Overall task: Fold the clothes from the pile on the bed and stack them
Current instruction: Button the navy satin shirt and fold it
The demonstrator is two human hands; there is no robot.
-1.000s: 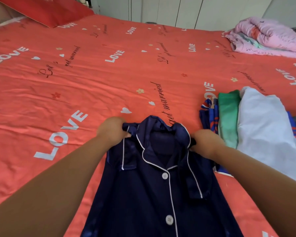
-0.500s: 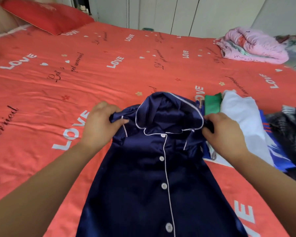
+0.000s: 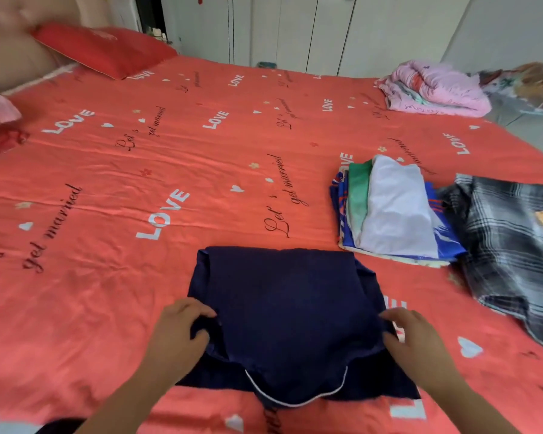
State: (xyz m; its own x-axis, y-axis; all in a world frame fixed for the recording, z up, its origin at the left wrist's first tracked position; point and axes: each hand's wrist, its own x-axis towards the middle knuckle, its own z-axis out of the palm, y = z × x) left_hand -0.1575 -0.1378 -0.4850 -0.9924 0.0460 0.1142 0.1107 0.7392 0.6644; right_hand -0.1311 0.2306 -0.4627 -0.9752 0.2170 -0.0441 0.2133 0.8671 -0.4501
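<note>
Navy satin pyjama shirt [image 3: 282, 305] folded, buttons hidden | left hand [image 3: 177, 333], right hand [image 3: 416, 339] pinch its sides | coral printed bedsheet [image 3: 138, 189]; white wardrobe doors [image 3: 295, 29] far

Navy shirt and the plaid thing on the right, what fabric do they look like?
The navy shirt looks like satin, perhaps silk or polyester: smooth, faintly glossy, with white piping at the collar edge. The two hands, left hand and right hand, rest at its sides. The plaid garment looks like matte woven cotton or flannel, though blur leaves that open.
</note>
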